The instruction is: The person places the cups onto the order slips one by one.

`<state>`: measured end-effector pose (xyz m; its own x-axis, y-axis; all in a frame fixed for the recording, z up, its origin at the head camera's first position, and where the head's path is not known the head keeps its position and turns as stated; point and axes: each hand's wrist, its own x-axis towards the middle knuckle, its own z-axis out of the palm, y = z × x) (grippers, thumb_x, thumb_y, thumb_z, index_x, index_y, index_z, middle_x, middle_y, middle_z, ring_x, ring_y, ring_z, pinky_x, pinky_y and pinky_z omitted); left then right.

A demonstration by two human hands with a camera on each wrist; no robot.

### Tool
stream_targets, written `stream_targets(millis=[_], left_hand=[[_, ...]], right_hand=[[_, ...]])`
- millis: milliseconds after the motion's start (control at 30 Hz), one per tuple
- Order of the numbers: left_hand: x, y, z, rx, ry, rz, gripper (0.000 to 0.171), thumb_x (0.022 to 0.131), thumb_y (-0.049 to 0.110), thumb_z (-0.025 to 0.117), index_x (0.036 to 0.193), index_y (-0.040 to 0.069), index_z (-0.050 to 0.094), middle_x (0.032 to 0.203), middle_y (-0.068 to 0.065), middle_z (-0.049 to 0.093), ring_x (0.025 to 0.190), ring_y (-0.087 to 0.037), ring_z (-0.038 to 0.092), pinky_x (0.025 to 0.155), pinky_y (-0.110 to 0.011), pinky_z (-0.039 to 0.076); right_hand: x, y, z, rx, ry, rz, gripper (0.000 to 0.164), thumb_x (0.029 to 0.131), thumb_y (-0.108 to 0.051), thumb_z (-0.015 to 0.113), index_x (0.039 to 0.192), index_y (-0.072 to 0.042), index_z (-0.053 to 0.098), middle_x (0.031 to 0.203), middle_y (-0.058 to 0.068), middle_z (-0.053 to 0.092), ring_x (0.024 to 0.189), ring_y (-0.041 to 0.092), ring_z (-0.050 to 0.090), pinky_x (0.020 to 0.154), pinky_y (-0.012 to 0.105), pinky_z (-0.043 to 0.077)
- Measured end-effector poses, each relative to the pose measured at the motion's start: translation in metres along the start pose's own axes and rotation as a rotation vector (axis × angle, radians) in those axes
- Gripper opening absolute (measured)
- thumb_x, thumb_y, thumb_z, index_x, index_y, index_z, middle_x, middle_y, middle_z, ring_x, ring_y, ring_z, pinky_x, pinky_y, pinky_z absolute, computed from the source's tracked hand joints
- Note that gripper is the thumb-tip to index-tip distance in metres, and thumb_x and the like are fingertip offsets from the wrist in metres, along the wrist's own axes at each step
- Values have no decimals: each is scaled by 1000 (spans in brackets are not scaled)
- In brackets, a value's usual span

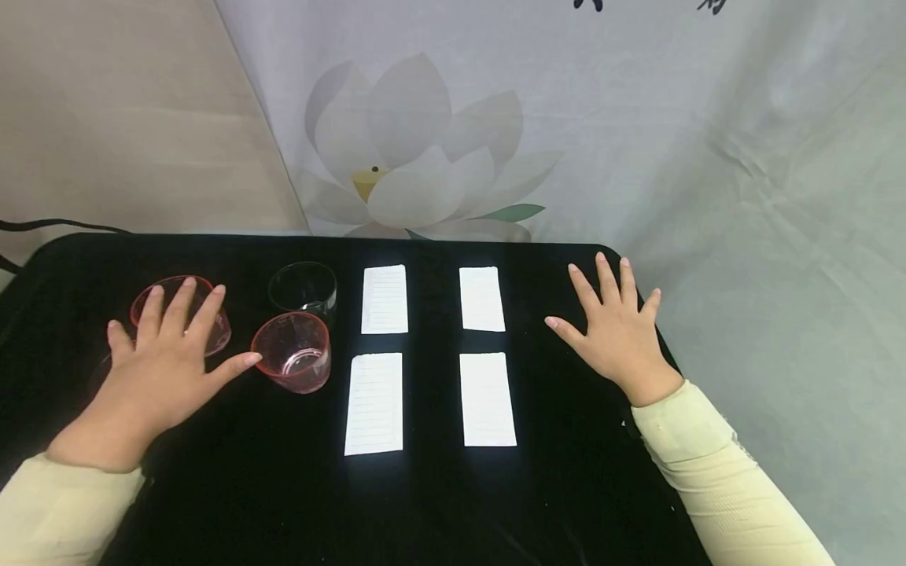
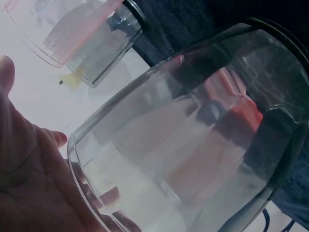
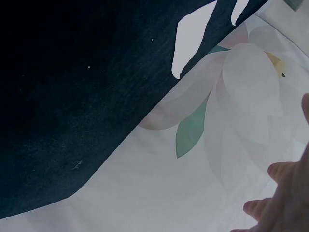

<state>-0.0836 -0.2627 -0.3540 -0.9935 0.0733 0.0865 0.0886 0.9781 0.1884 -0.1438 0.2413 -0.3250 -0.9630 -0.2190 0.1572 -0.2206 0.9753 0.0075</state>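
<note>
My left hand (image 1: pixel 159 377) hovers with fingers spread over the cups at the table's left side. Under its fingers is a pink-tinted cup (image 1: pixel 221 326) with a red rim, partly hidden. Beyond the thumb tip stands another pink cup (image 1: pixel 304 369), and behind that a clear cup (image 1: pixel 304 284). A large clear cup (image 2: pixel 145 150) fills the left wrist view beside the palm; in the head view the hand mostly covers it. My right hand (image 1: pixel 623 334), fingers spread and holding nothing, is above the table's right edge.
Several white lined paper slips (image 1: pixel 377 405) lie in two columns mid-table on the black tabletop (image 1: pixel 432 503). A pale backdrop (image 1: pixel 637 118) with a printed lotus hangs behind. A black cable (image 1: pixel 64 223) runs at the back left.
</note>
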Motion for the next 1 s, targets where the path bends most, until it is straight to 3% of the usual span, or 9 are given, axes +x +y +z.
stream_targets(millis=[533,1000], left_hand=[[2,9,3,-14,-9,51,95,90,65,48,155,7,10,157,-29,7,141,-52,-6,104,-77,-2],[5,17,4,-134,12,117,96,90,58,56,155,6,9,155,-30,12,143,-50,5,109,-72,11]], right_hand=[[3,3,11,51,-11,-35,85,90,-60,53,155,-16,19,161,19,7,146,44,-3,102,81,4],[7,3,22,127,-29,-90,88,89,-60,56,155,-15,20,161,16,9,147,40,1,106,77,7]])
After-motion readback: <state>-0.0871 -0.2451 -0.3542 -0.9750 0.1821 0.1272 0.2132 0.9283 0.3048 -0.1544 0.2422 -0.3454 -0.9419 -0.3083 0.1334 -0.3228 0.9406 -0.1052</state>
